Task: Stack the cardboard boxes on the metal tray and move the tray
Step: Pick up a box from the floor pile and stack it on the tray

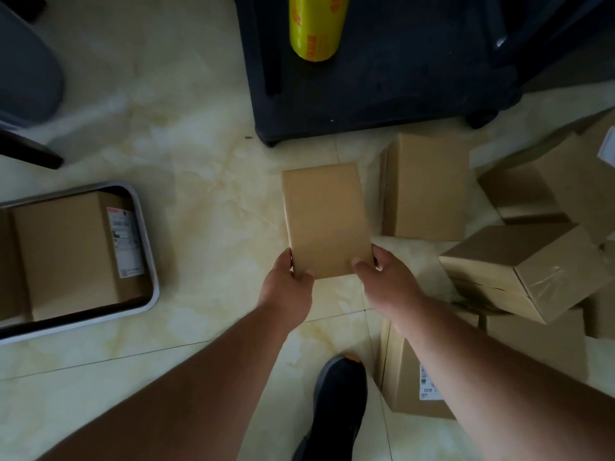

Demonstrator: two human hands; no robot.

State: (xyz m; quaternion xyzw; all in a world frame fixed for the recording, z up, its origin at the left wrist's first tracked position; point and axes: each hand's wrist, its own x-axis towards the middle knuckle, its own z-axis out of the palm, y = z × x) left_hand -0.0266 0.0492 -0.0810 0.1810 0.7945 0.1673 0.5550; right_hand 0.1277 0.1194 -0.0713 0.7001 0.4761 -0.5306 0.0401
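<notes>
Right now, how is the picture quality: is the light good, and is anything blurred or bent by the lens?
Head view: light is dim, corners darken; the held box is fairly sharp between left hand and right hand; the label on the box in the tray is too blurred to read; the yellow roll shows mild glare; the wide lens curves the edges.

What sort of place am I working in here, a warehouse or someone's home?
Probably a small packing or storage room rather than a big warehouse: plain cardboard boxes lie loose on a glossy tiled floor, some bearing shipping labels, and a yellow roll of wrap lies on a dark wheeled cart.
</notes>
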